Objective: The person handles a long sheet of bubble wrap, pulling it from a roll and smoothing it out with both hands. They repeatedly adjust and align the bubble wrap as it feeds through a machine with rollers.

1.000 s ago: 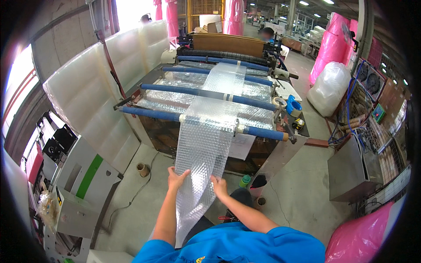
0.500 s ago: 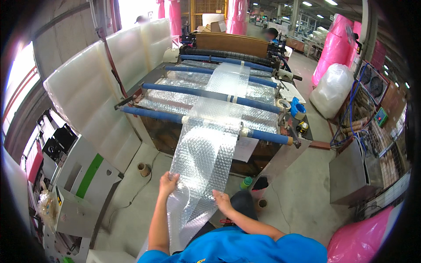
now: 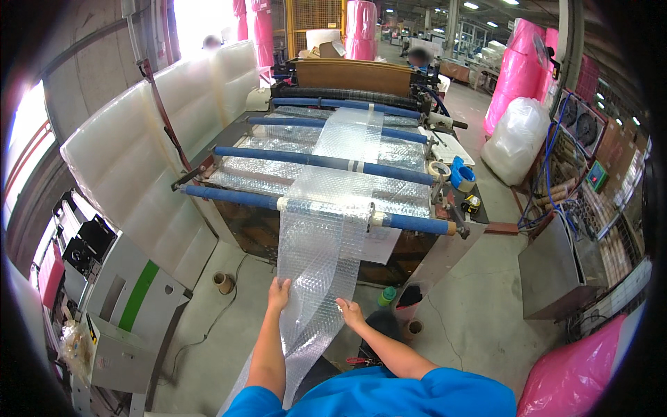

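Note:
A long strip of clear bubble wrap (image 3: 316,257) comes over the machine's front blue roller (image 3: 240,195) and hangs down towards me, its lower end trailing past my left forearm. My left hand (image 3: 279,295) grips the strip's left edge, fingers closed on it. Opposite, my right hand (image 3: 349,311) pinches the right edge between thumb and fingers. Between the hands the film sags and shines with reflections. Farther back, the strip passes under or over more blue rollers (image 3: 319,161); which of the two I cannot fully tell.
Tape rolls (image 3: 439,170), a blue tape dispenser (image 3: 462,174) and a yellow-black tape measure (image 3: 471,203) sit at the machine's right corner. A green bottle (image 3: 387,297) stands below. Left are a grey machine (image 3: 135,306) and a cardboard tube (image 3: 223,282); right, a metal box (image 3: 559,271).
My left hand has shifted slightly right along with the film, and the strip looks flatter between the hands. The whole view has turned a little. Both hands keep their grip.

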The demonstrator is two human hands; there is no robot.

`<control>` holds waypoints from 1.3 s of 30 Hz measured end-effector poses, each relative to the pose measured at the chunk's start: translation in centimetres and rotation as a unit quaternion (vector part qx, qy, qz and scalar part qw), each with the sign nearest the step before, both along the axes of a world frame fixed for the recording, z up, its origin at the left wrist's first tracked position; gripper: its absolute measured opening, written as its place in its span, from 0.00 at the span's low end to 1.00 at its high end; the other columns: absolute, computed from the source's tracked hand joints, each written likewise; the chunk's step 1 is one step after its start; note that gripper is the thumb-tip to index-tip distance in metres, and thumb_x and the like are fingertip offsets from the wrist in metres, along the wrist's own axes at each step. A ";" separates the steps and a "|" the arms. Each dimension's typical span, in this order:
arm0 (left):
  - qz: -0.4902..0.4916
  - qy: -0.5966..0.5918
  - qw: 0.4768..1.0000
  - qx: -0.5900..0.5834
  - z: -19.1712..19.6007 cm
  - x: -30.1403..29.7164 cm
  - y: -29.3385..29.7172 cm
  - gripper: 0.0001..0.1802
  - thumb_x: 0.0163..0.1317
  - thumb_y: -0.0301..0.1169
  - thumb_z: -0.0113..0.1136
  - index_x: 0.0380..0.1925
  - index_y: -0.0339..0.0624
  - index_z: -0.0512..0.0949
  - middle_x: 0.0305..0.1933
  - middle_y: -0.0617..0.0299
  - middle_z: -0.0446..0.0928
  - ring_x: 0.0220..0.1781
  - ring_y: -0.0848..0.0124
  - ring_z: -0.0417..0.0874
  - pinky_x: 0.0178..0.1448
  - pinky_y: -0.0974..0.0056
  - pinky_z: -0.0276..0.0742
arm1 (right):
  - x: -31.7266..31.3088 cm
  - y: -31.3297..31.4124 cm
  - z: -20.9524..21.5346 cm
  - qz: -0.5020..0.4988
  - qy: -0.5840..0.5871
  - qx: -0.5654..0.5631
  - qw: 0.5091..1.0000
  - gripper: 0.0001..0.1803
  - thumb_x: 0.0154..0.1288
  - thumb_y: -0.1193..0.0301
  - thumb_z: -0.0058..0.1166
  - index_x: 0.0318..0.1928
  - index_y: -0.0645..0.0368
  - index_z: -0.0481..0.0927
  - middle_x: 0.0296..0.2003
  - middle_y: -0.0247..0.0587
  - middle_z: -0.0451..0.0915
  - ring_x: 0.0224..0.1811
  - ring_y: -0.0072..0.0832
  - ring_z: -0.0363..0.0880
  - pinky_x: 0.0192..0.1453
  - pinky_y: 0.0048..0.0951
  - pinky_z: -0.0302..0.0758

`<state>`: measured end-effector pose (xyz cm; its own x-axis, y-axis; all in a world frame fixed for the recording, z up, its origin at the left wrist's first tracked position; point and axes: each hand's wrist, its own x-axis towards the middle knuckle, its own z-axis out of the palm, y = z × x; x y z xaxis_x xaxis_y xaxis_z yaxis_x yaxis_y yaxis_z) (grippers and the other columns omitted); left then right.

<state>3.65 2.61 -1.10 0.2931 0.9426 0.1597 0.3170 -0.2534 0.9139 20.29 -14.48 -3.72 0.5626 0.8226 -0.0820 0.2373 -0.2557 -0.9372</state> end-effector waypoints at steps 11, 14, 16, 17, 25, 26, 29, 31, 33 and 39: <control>0.001 -0.030 0.999 -0.020 0.6 0.3 -0.5 0.13 0.55 0.37 0.54 0.29 0.38 0.69 0.19 0.63 0.70 0.20 0.74 0.69 0.27 0.68 0.67 | 0.1 -0.1 -0.1 0.001 0.018 0.010 1.000 0.24 0.59 0.52 0.44 0.42 0.62 0.75 0.33 0.47 0.78 0.38 0.31 0.75 0.44 0.27 0.67; 0.001 -0.035 0.999 -0.024 -0.1 0.1 -0.2 0.13 0.55 0.37 0.54 0.29 0.37 0.69 0.19 0.63 0.70 0.21 0.74 0.69 0.27 0.68 0.67 | 0.0 0.0 -0.2 0.000 0.024 0.019 1.000 0.24 0.59 0.53 0.44 0.42 0.62 0.75 0.34 0.46 0.77 0.38 0.31 0.75 0.44 0.27 0.67; 0.001 -0.032 0.999 -0.031 0.2 0.1 -0.3 0.13 0.55 0.37 0.54 0.29 0.37 0.69 0.19 0.63 0.70 0.21 0.74 0.69 0.27 0.68 0.67 | 0.1 0.0 -0.5 0.001 0.023 0.021 1.000 0.24 0.59 0.53 0.44 0.42 0.61 0.75 0.33 0.46 0.78 0.37 0.32 0.75 0.44 0.27 0.67; 0.003 -0.029 0.999 -0.033 0.5 0.2 -0.4 0.13 0.55 0.37 0.54 0.29 0.37 0.69 0.19 0.63 0.70 0.21 0.74 0.69 0.27 0.68 0.66 | 0.1 0.0 -0.4 0.002 0.022 0.022 1.000 0.24 0.59 0.53 0.44 0.42 0.61 0.75 0.33 0.46 0.78 0.37 0.32 0.75 0.44 0.27 0.67; 0.007 0.012 0.997 -0.071 0.1 -0.3 -1.1 0.13 0.55 0.37 0.53 0.30 0.36 0.69 0.20 0.62 0.71 0.21 0.74 0.70 0.28 0.68 0.67 | -0.2 -0.9 -0.7 0.014 -0.003 -0.015 1.000 0.26 0.59 0.50 0.42 0.36 0.63 0.75 0.23 0.44 0.75 0.29 0.29 0.74 0.37 0.29 0.68; 0.009 0.018 0.996 -0.083 0.0 -0.5 -1.6 0.13 0.55 0.36 0.53 0.31 0.36 0.69 0.22 0.61 0.72 0.23 0.73 0.71 0.29 0.68 0.68 | -0.4 -1.1 -0.7 0.012 -0.017 -0.016 1.000 0.26 0.59 0.49 0.42 0.35 0.64 0.76 0.22 0.43 0.74 0.28 0.28 0.73 0.36 0.28 0.67; 0.022 -0.010 1.000 0.016 0.1 0.1 -0.8 0.16 0.55 0.37 0.53 0.35 0.35 0.69 0.28 0.55 0.74 0.30 0.68 0.75 0.35 0.65 0.70 | -0.8 -1.1 -0.5 -0.003 0.025 -0.008 1.000 0.25 0.59 0.51 0.43 0.31 0.64 0.76 0.19 0.41 0.72 0.24 0.27 0.70 0.33 0.28 0.67; -0.001 0.003 1.000 0.007 0.9 0.5 0.9 0.18 0.55 0.38 0.53 0.38 0.35 0.69 0.33 0.52 0.75 0.36 0.64 0.76 0.41 0.63 0.69 | -0.3 -0.3 1.8 0.003 0.011 0.018 1.000 0.25 0.59 0.51 0.43 0.30 0.65 0.75 0.18 0.40 0.71 0.23 0.27 0.69 0.31 0.28 0.66; -0.042 0.025 0.998 -0.040 3.0 1.7 3.0 0.19 0.55 0.40 0.53 0.39 0.35 0.69 0.36 0.50 0.75 0.40 0.61 0.76 0.43 0.62 0.69 | 1.1 0.9 3.6 -0.003 0.001 0.037 0.999 0.25 0.60 0.52 0.43 0.29 0.66 0.75 0.18 0.39 0.71 0.22 0.26 0.69 0.30 0.28 0.66; -0.021 0.060 0.998 -0.009 9.1 5.0 6.2 0.23 0.53 0.42 0.55 0.40 0.33 0.69 0.38 0.49 0.75 0.41 0.60 0.76 0.44 0.61 0.69 | 4.8 5.2 7.1 -0.040 -0.060 0.149 0.986 0.25 0.59 0.54 0.44 0.29 0.67 0.75 0.21 0.43 0.76 0.26 0.31 0.73 0.35 0.32 0.68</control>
